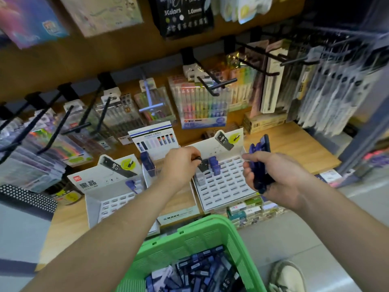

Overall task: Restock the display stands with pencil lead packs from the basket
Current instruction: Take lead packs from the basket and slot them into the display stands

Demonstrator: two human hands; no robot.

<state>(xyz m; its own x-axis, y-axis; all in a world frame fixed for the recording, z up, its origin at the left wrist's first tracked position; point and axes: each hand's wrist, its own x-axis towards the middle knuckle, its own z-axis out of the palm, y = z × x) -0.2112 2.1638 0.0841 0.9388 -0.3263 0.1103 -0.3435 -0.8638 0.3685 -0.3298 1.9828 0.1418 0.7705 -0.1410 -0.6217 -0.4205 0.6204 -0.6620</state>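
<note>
As the left grip (180, 165) pinched one dark pack (202, 165) above the slotted cardboard stand (227, 186), the right grip (273, 173) clutched glossy blue packs (263, 144).

The person is showing a bare left forearm (117, 226) and a bare right forearm (328, 209), each ending in an uncovered hand: left hand (179, 163), right hand (271, 173). At the near right, one foot is wearing a cream, round-toed shoe (287, 277) with a pale sole.

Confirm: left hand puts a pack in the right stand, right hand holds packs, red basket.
The basket is green, not red, per the head view. The rest holds: left hand with a pack at the right stand, right hand with packs.
</note>
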